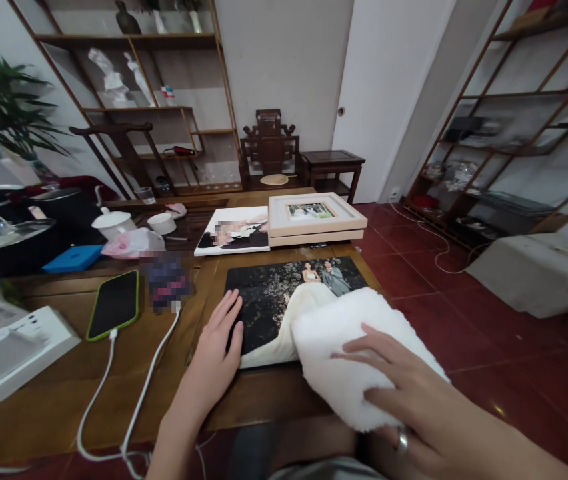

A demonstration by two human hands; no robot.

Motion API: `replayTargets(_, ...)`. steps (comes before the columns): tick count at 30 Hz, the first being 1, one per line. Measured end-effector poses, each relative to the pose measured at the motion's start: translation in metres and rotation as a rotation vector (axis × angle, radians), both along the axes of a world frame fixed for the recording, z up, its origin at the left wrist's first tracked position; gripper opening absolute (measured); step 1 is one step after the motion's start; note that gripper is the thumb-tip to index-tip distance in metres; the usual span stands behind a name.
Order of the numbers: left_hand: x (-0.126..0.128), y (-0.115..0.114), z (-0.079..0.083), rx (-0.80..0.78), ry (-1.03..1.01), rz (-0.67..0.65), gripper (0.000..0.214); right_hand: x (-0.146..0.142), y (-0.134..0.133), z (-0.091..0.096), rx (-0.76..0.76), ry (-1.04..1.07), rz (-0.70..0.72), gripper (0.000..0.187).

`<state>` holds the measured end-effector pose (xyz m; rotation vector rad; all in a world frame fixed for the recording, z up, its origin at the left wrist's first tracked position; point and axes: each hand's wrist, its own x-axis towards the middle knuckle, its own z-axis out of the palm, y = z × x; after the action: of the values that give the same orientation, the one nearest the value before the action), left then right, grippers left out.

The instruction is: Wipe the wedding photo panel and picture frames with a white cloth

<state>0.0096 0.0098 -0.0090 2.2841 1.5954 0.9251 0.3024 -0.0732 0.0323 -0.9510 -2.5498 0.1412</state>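
A dark wedding photo panel [259, 300] lies flat near the table's right front edge. It shows two people and a long pale dress train. My left hand [219, 340] rests on the panel's left edge with its fingers stretched out, holding nothing. A fluffy white cloth [329, 347] covers the panel's lower right corner and hangs past the table edge. My right hand [394, 373], with a ring on one finger, grips this cloth from above, fingers pressing into the pile. Part of the picture is hidden beneath the cloth.
Behind the panel are a white-edged photo print [209, 247] and framed pictures [277, 227]. To the left lie a green-cased phone [114, 303], white charging cables [151, 367], a white box [29, 353], a blue box [73, 258] and a black pot [19, 250].
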Motion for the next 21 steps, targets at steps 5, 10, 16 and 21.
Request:
replayTargets(5, 0.000, -0.001, 0.000, -0.010, -0.021, -0.009, 0.047, 0.000, 0.053, 0.005, -0.056, -0.035, -0.079, 0.018)
replayTargets(10, 0.000, -0.002, -0.001, -0.017, -0.058, 0.000, 0.045, 0.011, 0.135, 0.004, -0.027, -0.102, -0.231, 0.035)
replayTargets(16, -0.001, -0.002, -0.002, -0.013, -0.075, -0.021, 0.044, 0.000, 0.143, 0.005, -0.014, -0.086, -0.310, 0.034)
replayTargets(21, 0.001, -0.002, -0.004, -0.017, -0.074, 0.003, 0.045, -0.031, 0.054, -0.001, -0.018, -0.037, -0.214, 0.024)
